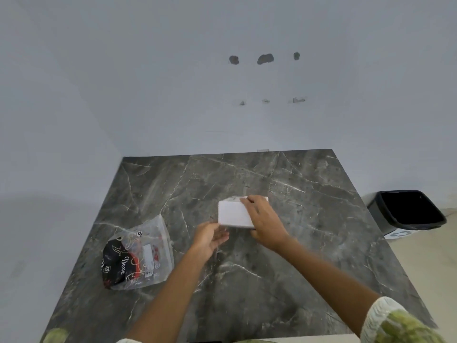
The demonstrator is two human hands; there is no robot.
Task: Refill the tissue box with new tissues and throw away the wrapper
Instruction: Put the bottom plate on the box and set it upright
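Right hand (263, 219) grips white rectangular tissue box (233, 215) mid-frame.
Left hand (210, 237) open beside it; clear printed plastic wrapper (141, 253) lies lower left.

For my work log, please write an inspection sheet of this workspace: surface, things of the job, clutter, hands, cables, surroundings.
Surface: dark marble-look table, set into a corner of pale walls.
Job's things: white tissue box mid-table; plastic wrapper, looking emptied, lying at the left part of the table.
Clutter: nothing seen.
Hands: right hand rests over the box, gripping it; left hand open, at the box's near left corner; contact unclear.
Cables: nothing seen.
Surroundings: black bin on the floor to the right of the table; wall above has dark patches.
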